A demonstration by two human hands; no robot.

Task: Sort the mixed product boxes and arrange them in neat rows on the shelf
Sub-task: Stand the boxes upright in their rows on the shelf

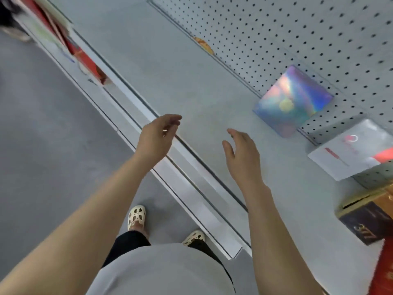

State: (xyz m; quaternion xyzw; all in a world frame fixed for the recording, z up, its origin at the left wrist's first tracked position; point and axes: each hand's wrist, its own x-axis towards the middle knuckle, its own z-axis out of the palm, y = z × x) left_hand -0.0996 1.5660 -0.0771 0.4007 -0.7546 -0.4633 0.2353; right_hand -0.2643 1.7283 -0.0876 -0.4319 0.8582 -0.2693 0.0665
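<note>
A shiny rainbow-foil box leans against the pegboard at the back of the grey shelf. To its right stands a white box with red print, then a dark box with a gold edge and a red box at the frame's right edge. My left hand hovers over the shelf's front rail, fingers apart and empty. My right hand is held above the bare shelf board, also empty, short of the foil box.
The pegboard back wall runs along the shelf. A small yellow-orange item lies at the back of the shelf. Red and white boxes sit on a lower shelf at upper left. Grey floor and my feet are below.
</note>
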